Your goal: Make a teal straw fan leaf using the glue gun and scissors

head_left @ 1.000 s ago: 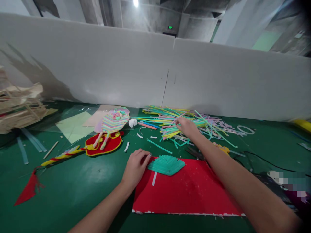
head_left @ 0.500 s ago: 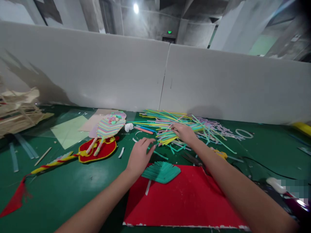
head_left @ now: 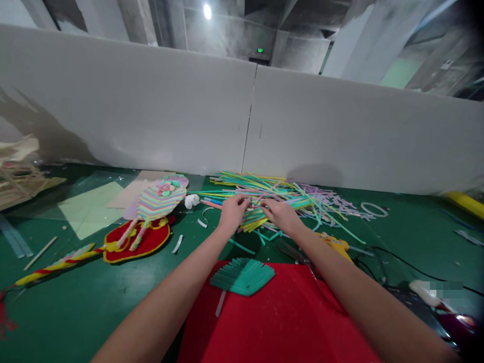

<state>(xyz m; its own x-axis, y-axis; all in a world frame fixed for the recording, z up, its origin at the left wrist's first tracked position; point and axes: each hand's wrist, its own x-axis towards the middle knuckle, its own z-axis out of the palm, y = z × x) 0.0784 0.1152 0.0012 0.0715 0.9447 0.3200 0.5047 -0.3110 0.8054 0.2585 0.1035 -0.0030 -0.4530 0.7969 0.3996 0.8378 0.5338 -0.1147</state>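
Observation:
My left hand (head_left: 233, 213) and my right hand (head_left: 280, 214) are close together over the near side of a pile of coloured pipe cleaners (head_left: 298, 194). The fingers of both are bent and pinched at pipe cleaners; how many they grip is hidden. Below them lies a teal fan-shaped piece (head_left: 244, 277) made of pipe cleaners side by side, with a pale strip sticking out under it. This piece rests on a red board (head_left: 280, 317). Scissors (head_left: 293, 252) lie beneath my right forearm, partly hidden.
A striped decorated fan shape (head_left: 161, 201) and a red, yellow-edged piece (head_left: 151, 243) lie to the left, near pale paper sheets (head_left: 91, 206). At the right are a yellow tool (head_left: 333, 244), a black cable (head_left: 412, 262) and a clear ring (head_left: 374, 209). A white partition (head_left: 151, 111) stands behind.
My left hand has moved forward and right from above the teal piece to the pile, its fingers closing. My right hand stays at the pile, now beside the left. The view has shifted slightly.

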